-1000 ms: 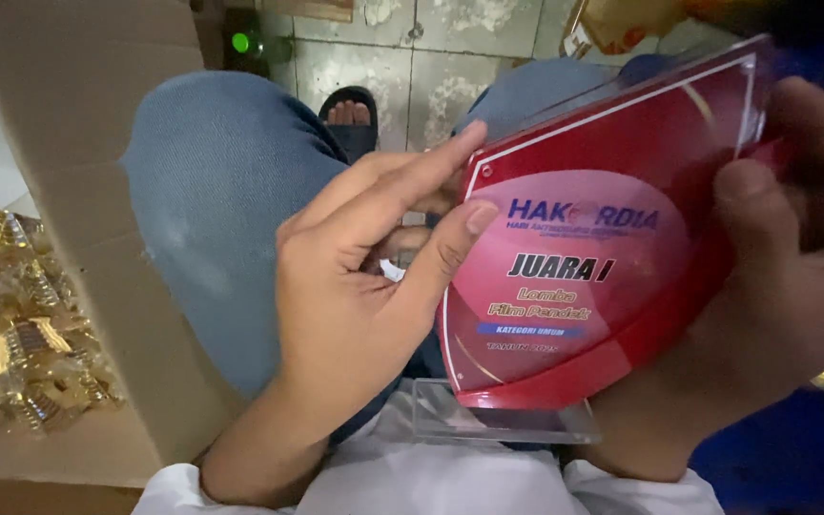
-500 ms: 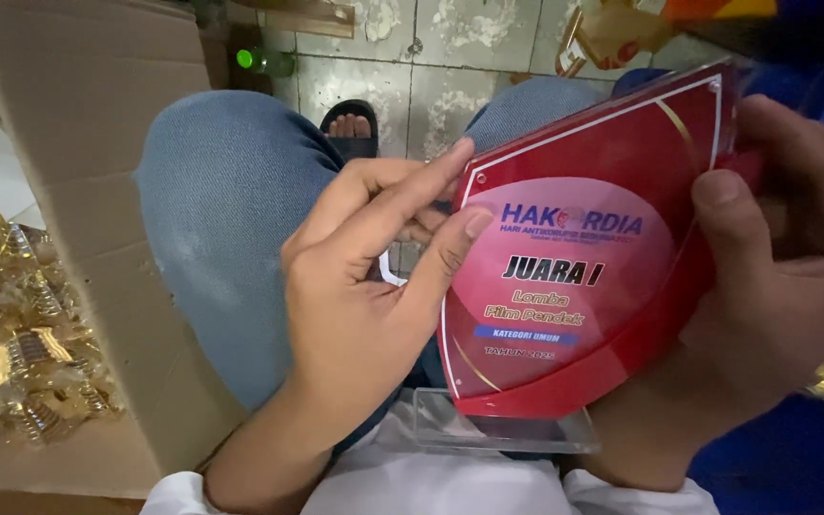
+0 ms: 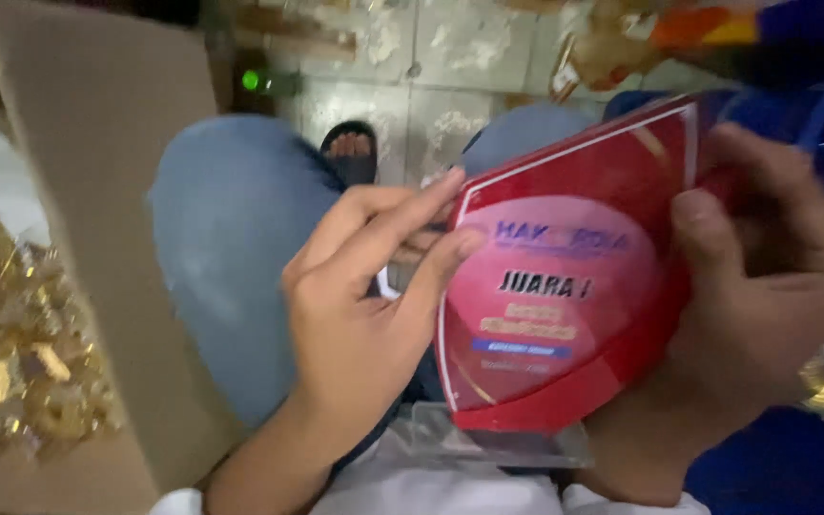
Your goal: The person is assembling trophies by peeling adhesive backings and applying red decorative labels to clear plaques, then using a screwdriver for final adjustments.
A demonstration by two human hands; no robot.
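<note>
Cardboard box (image 3: 97, 191) at left w/ pile of gold trinkets (image 3: 11, 353) inside — blurry. Jeans knee (image 3: 231, 238), sandaled foot (image 3: 350, 153) on tiled floor (image 3: 450, 57) — green light (image 3: 252, 80) behind.

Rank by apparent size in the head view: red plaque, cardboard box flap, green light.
1. Cardboard box flap
2. Red plaque, unsure against the flap, since both hands hold it nearer the camera
3. Green light, clearly smallest
</note>
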